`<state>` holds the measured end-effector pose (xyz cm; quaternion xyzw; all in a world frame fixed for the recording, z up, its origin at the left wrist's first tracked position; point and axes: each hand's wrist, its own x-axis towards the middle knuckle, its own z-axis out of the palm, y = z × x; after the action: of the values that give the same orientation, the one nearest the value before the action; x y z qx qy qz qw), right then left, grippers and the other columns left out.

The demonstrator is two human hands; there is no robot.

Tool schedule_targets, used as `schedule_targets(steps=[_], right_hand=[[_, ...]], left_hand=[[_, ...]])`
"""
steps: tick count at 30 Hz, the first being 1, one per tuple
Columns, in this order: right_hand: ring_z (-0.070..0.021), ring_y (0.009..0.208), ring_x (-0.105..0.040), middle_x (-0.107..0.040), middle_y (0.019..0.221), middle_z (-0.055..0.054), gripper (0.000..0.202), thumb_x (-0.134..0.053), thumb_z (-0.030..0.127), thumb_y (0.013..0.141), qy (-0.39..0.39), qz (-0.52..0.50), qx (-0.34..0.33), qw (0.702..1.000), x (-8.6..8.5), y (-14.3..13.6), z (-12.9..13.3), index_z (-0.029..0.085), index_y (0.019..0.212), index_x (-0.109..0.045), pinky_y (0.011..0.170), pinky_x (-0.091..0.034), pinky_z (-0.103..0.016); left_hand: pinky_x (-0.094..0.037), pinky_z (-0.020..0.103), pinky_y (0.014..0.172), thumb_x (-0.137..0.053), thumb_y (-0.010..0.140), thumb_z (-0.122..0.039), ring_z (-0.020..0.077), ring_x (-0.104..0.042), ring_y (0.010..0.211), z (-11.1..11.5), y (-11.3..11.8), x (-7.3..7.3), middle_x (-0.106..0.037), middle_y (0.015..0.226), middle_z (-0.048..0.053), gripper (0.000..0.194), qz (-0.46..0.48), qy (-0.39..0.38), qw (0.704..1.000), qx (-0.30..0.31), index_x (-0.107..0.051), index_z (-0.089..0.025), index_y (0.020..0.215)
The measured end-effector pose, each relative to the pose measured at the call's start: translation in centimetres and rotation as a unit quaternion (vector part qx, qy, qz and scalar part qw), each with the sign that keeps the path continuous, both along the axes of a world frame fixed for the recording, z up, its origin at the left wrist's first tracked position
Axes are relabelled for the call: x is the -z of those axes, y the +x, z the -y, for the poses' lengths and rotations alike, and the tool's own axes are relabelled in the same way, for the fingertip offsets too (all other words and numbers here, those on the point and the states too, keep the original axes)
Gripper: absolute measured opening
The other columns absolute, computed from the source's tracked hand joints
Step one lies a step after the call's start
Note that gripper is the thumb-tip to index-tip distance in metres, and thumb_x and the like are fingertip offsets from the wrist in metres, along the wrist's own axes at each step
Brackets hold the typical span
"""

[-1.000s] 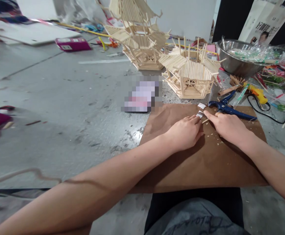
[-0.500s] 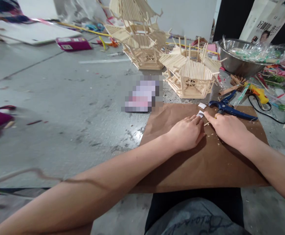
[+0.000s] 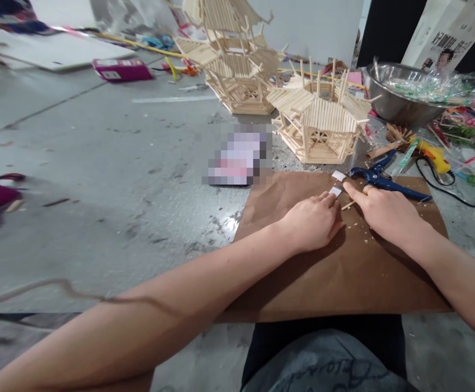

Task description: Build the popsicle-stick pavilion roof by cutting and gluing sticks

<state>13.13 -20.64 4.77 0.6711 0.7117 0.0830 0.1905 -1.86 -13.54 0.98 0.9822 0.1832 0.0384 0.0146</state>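
Observation:
My left hand [image 3: 314, 222] rests on a brown paper sheet [image 3: 322, 288], its fingers bent and close together. The fingertips press at the edge of a small white piece [image 3: 335, 190] with a grey patch. My right hand [image 3: 388, 213] lies to its right with the index finger stretched out, the tip close to a second small white piece [image 3: 338, 176]. A short thin wooden stick [image 3: 348, 205] shows between the hands, one end by the right fingers; whether they touch it is hidden. Blue-handled cutters [image 3: 388, 182] lie just beyond the right hand.
Two wooden stick pavilion models, a taller one [image 3: 237, 71] and a lower one [image 3: 322, 122], stand behind the sheet. A pixelated phone-like object [image 3: 237, 158] lies at left. A yellow glue gun [image 3: 435, 156], its cord and a metal bowl [image 3: 404, 100] are at right.
My right hand has shifted slightly right, its index fingertip away from the nearer white piece. More of the thin stick shows. My left hand stays nearly in place.

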Motion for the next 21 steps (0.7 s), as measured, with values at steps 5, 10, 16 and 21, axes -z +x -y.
schedule_targets(steps=[5,10,16,21], right_hand=[[-0.0193,0.073,-0.063,-0.061,0.092,-0.009,0.054,-0.027,0.01,0.086,-0.008,-0.003,-0.002,1.0,0.28,-0.32,-0.31,0.022,0.139,-0.028,0.057,-0.046,-0.028],[-0.0189,0.073,-0.063,-0.062,0.092,-0.01,0.056,-0.027,0.009,0.086,-0.021,-0.007,-0.003,1.0,0.27,-0.3,-0.46,0.021,0.14,-0.026,0.058,-0.046,-0.028],[-0.0204,0.073,-0.064,-0.062,0.092,-0.011,0.055,-0.027,0.009,0.085,-0.028,0.001,-0.008,1.0,0.1,-0.42,-0.13,0.017,0.139,-0.028,0.059,-0.046,-0.029],[-0.0193,0.074,-0.064,-0.061,0.092,-0.012,0.054,-0.026,0.009,0.086,-0.02,-0.002,-0.008,1.0,0.78,-0.38,-0.36,0.017,0.14,-0.024,0.059,-0.046,-0.028]], left_hand=[[-0.048,0.035,0.087,-0.039,0.085,-0.033,0.0251,-0.056,0.104,-0.08,0.04,0.26,-0.059,0.107,0.017,0.039,0.007,0.014,1.0,0.004,-0.056,-0.004,0.105],[-0.049,0.034,0.085,-0.04,0.085,-0.032,0.0242,-0.057,0.102,0.01,0.01,0.12,-0.06,0.105,0.016,0.037,0.013,0.023,1.0,0.005,-0.057,-0.005,0.105],[-0.048,0.034,0.087,-0.039,0.085,-0.033,0.025,-0.057,0.102,0.04,0.07,-0.06,-0.06,0.105,0.016,0.038,0.0,0.015,1.0,0.004,-0.057,-0.005,0.103],[-0.048,0.035,0.086,-0.04,0.084,-0.033,0.0251,-0.056,0.103,0.0,0.08,0.04,-0.06,0.104,0.016,0.038,0.007,0.011,1.0,0.005,-0.057,-0.005,0.103]])
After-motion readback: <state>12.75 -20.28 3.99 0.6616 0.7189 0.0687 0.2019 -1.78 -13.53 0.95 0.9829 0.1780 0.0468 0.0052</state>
